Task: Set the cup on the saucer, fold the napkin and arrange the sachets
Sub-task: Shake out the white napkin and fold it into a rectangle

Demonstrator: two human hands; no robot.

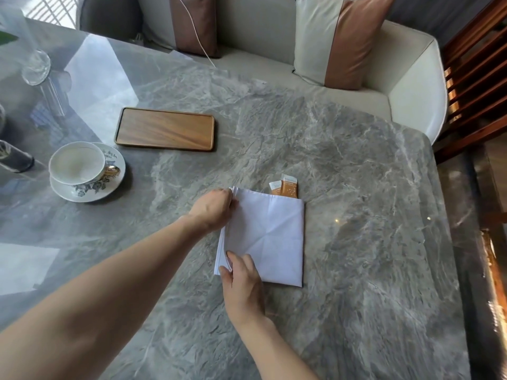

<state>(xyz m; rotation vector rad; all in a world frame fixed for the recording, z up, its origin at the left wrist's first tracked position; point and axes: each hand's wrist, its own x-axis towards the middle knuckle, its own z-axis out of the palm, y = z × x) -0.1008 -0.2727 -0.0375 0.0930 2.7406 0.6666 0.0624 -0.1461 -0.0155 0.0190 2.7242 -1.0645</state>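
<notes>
A white napkin (270,237) lies folded into a square on the grey marble table (343,160). My left hand (212,209) pinches its far left corner. My right hand (241,281) pinches its near left corner, where the layered edges show. Two orange sachets (285,186) stick out from under the napkin's far edge, most of them hidden. A white floral cup (78,164) with a gold handle stands upright on its matching saucer (115,179) at the left.
An empty wooden tray (164,128) lies behind the cup. A glass base (35,67) and a dark object (13,157) stand at the far left. A cream sofa with cushions (337,39) borders the table's far side; wooden slats stand at the right.
</notes>
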